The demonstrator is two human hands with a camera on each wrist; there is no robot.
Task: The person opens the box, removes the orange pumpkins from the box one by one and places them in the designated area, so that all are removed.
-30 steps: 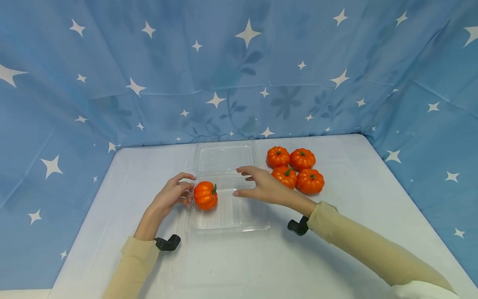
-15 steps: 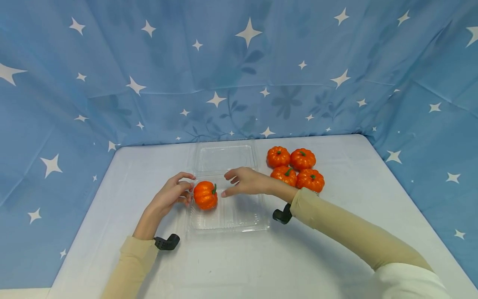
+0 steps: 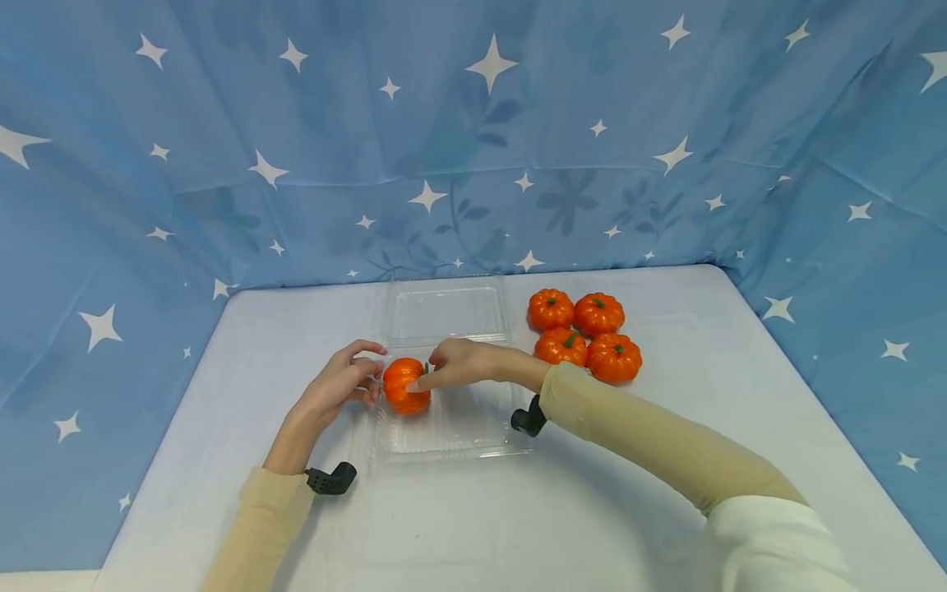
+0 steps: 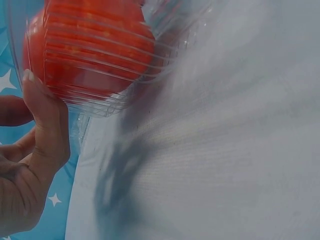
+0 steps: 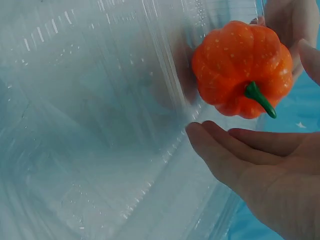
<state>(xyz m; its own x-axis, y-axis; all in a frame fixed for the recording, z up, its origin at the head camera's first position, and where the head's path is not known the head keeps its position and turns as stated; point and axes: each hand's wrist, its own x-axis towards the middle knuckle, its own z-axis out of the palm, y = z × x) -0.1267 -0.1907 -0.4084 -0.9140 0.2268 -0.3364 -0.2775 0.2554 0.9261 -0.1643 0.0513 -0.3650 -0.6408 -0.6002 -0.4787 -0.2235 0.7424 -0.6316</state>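
Observation:
A small orange pumpkin (image 3: 404,386) with a green stem sits in the left part of a clear plastic clamshell container (image 3: 473,440). My right hand (image 3: 462,363) reaches over the container from the right. In the right wrist view, its fingers (image 5: 225,160) stretch along one side of the pumpkin and its thumb (image 5: 311,60) is on the other; a gap shows between the fingers and the pumpkin. My left hand (image 3: 336,385) rests at the container's left wall with loosely bent fingers. One fingertip touches the clear plastic in the left wrist view, with the pumpkin (image 4: 95,50) behind it.
Several more orange pumpkins (image 3: 615,358) are grouped right of the container, close to my right forearm. The container's raised lid (image 3: 447,312) lies back toward the blue star-patterned curtain (image 3: 473,164). Everything stands on a white-covered table (image 3: 459,526).
My right hand has moved left across the container to the pumpkin, and its thumb now overlaps the pumpkin in the head view. The left hand and the pumpkins have stayed in place.

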